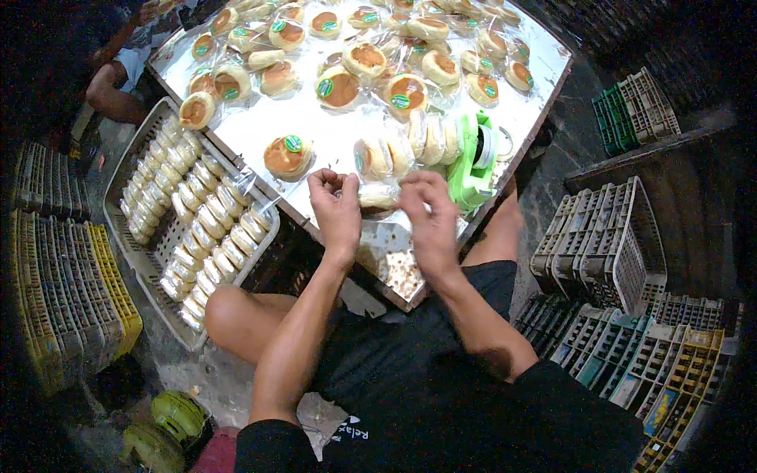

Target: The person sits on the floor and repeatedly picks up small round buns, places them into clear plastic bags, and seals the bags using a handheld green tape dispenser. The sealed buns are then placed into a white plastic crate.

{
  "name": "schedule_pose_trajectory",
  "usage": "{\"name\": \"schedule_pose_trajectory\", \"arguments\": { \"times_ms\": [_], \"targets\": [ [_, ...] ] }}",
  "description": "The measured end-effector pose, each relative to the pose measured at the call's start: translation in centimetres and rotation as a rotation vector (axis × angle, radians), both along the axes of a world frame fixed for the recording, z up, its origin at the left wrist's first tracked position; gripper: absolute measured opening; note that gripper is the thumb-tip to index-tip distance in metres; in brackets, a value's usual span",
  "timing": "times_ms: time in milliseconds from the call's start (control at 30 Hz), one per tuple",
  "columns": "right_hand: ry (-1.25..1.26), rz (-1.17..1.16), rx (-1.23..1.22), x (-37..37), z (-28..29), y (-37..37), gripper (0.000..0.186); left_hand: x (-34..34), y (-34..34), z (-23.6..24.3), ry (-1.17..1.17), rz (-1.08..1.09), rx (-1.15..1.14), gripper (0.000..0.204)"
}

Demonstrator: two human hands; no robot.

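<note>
A flat round bun point(378, 195) in clear plastic stands on edge at the table's near side, between my two hands. My left hand point(335, 211) is closed, its fingertips pinched at the left end of the bun's wrapper. At the right end is my right hand point(430, 211), fingers curled and blurred, so its grip is unclear. Just beyond, several wrapped buns point(394, 150) stand in a row on edge. A green tape dispenser point(475, 162) stands right of them. Left of the row lies a browned bun point(288, 156) with a round green sticker.
Many stickered, bagged buns point(339, 85) cover the far part of the white table point(331, 130). A plastic crate point(146, 276) of wrapped buns in rows sits at the left. Stacked crates point(71, 284) stand far left, others point(595, 244) at right. Another person's leg point(114, 94) shows upper left.
</note>
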State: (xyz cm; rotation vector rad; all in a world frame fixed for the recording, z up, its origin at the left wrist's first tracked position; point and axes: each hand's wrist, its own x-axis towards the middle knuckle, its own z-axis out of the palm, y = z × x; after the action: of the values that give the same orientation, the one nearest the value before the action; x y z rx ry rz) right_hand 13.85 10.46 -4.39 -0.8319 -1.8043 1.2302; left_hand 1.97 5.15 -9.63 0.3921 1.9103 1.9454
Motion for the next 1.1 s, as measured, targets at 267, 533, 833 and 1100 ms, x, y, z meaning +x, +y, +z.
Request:
{"name": "schedule_pose_trajectory", "arguments": {
  "times_ms": [267,533,833,1100],
  "targets": [
    [0.088,0.497,-1.096,0.3,-2.5,1.5,0.047,-0.8,-2.2,4.0,0.020,-0.406,0.190,0.021],
    [-0.077,0.115,-0.244,-4.0,-0.2,3.5,0.029,-4.6,-1.8,4.4,-0.200,-0.379,0.060,0.062],
    [-0.258,0.553,0.436,-15.0,-1.6,7.2,0.028,-4.6,-0.4,-0.6,-0.621,0.059,0.049,0.055],
    [-0.707,0.652,0.437,-24.3,-3.8,7.5,0.067,-9.1,-1.5,0.5,-0.676,0.355,0.361,0.021]
  ]
}}
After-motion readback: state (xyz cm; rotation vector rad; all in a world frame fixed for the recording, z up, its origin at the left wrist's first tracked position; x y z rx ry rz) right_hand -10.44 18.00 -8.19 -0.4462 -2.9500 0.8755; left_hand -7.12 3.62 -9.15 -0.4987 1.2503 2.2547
